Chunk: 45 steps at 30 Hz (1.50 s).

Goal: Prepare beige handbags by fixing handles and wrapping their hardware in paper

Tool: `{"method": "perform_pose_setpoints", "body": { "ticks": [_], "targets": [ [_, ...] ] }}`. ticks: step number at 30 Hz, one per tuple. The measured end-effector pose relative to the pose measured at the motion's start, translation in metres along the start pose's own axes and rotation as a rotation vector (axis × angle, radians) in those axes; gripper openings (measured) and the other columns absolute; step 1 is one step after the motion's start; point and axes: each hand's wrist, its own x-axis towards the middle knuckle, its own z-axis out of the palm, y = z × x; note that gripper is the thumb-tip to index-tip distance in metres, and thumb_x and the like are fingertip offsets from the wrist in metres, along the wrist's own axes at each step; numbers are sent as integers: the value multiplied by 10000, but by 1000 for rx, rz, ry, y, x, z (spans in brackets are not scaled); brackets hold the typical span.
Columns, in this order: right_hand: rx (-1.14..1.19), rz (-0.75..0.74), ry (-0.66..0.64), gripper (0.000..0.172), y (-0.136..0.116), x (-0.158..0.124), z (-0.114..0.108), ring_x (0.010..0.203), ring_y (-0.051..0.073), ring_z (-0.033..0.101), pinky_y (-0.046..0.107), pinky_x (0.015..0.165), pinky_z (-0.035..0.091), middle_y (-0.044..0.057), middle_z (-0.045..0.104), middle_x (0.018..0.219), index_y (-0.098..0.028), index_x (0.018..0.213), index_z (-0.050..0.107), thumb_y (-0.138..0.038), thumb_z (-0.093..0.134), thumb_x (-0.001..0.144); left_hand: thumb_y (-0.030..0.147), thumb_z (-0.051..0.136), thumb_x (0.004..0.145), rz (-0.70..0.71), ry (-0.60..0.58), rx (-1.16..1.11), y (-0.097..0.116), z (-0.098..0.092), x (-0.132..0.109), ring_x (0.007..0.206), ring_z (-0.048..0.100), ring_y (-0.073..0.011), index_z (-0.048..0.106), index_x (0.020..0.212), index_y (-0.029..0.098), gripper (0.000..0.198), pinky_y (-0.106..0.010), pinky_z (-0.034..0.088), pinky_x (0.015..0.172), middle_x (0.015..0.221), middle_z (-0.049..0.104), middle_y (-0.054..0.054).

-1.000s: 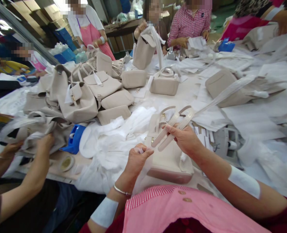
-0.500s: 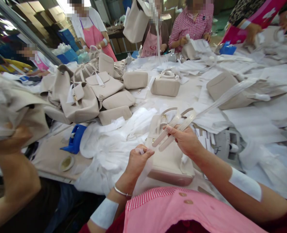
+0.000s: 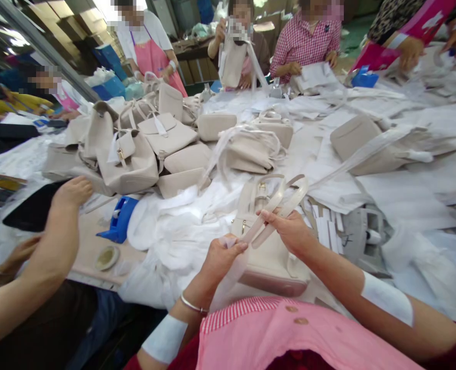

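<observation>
Big work table (image 3: 308,149), covered w/ white wrapping paper (image 3: 181,231) and loose sheets; several people around the far side, each handling pale bags or paper. A pile of beige bags (image 3: 135,154) sits left of centre, one more wrapped bag (image 3: 251,149) lies mid-table, another flat one (image 3: 357,141) to the right.

Close to the person, a beige handbag (image 3: 268,257) stands on the table edge just in front of the pink apron, handles up. A co-worker's arm (image 3: 54,231) reaches in from the left, hand resting near the bag pile.

Right hand (image 3: 289,231) is closed on the two handles (image 3: 277,205) — fingers pinching them together, handles slanting up and to the right. Left hand (image 3: 220,257) is closed too, pinching a thin translucent strip (image 3: 231,270) that hangs down from its fingertips, just left of the handles' lower end.

Smaller bits: blue plastic tool (image 3: 120,218) left of the paper, a round tape roll (image 3: 106,257) below it near the table edge.
</observation>
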Motion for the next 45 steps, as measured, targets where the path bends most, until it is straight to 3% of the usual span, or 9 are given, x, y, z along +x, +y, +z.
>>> {"method": "perform_pose_setpoints", "body": {
  "ticks": [11, 19, 25, 27, 32, 35, 38, 40, 45],
  "targets": [
    [-37, -26, 9, 290, -5, 4, 0, 772, 218, 621, 364, 758, 509, 52, 705, 762, -167, 790, 754, -453, 742, 739, 379, 713, 751, 16, -32, -116, 2, -1, 2, 645, 465, -108, 623, 655, 143, 270, -221, 365, 629, 657, 533, 23],
    [-115, 33, -273, 314, 24, -20, 15, 796, 236, 644, 354, 761, 505, 51, 703, 767, -177, 749, 732, -483, 673, 789, 413, 705, 769, 28, -26, -53, 4, 8, 1, 598, 448, -104, 605, 627, 144, 320, -225, 354, 583, 603, 516, 23],
    [147, 308, -95, 390, 25, 5, 7, 548, 135, 479, 286, 555, 420, -8, 535, 571, -172, 591, 577, -525, 691, 712, 439, 722, 744, -50, -26, -61, -4, 8, 3, 568, 458, -98, 597, 625, 139, 346, -220, 347, 557, 587, 531, 24],
    [99, 284, -114, 360, 27, 5, 10, 562, 141, 484, 297, 576, 421, -6, 539, 574, -174, 584, 580, -491, 705, 700, 445, 716, 749, -64, -6, -91, -3, 9, 5, 565, 465, -99, 615, 642, 137, 341, -220, 348, 554, 593, 544, 21],
    [-231, -16, -231, 357, 32, -12, 9, 709, 191, 547, 342, 713, 429, 31, 616, 692, -182, 655, 677, -491, 608, 819, 437, 741, 728, -84, 40, -179, 0, 9, 8, 584, 505, -110, 658, 679, 128, 324, -223, 375, 562, 639, 608, 3],
    [-124, 82, -242, 390, 34, -18, 0, 818, 220, 587, 361, 750, 447, 65, 676, 843, -195, 861, 737, -536, 547, 867, 435, 744, 726, -109, 102, -226, 0, 9, 10, 614, 548, -130, 691, 750, 123, 317, -237, 414, 595, 681, 651, -12],
    [84, 196, -452, 398, 38, -24, -3, 1049, 256, 572, 383, 843, 456, 96, 659, 1174, -221, 1009, 749, -540, 551, 879, 435, 736, 734, -96, 130, -250, -1, 12, 12, 638, 570, -141, 703, 773, 125, 315, -249, 437, 629, 696, 667, -19],
    [182, 262, -505, 382, 41, -27, 2, 1062, 257, 567, 401, 876, 448, 91, 639, 1240, -239, 1036, 753, -535, 582, 864, 440, 714, 754, -56, 92, -194, 0, 14, 12, 662, 581, -151, 703, 735, 129, 311, -253, 442, 643, 699, 668, -25],
    [294, 302, -312, 387, 45, -25, 13, 1066, 270, 552, 427, 942, 405, 96, 658, 1222, -230, 1005, 772, -540, 651, 808, 380, 714, 755, 14, 21, 96, 8, 9, 12, 812, 626, -196, 729, 901, 151, 271, -278, 464, 735, 851, 699, -45]
  ]
}}
